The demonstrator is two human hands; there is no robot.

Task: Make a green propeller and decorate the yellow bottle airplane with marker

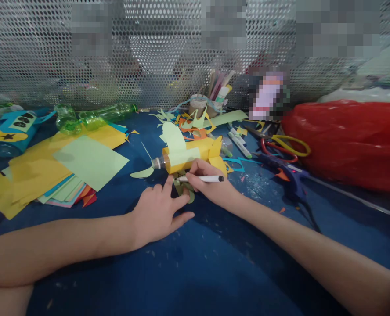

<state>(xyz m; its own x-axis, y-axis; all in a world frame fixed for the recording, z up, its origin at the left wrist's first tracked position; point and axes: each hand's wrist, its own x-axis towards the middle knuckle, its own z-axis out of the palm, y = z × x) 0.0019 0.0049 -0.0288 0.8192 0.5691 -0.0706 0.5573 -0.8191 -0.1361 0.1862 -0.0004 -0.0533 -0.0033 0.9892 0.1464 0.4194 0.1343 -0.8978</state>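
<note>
A toy plane made from a plastic bottle wrapped in yellow paper lies on its side at the middle of the table. Pale green paper wings stick out from it, and a pale green propeller sits at the bottle's neck. My right hand grips a white marker, its tip at dark lines drawn on the near wing. With fingers spread, my left hand rests against that same wing. Part of the wing is hidden by my fingers.
Coloured paper sheets are stacked at left, near green bottles and a blue bottle craft. Scissors, a glue gun and a red plastic bag lie at right. Perforated metal stands behind.
</note>
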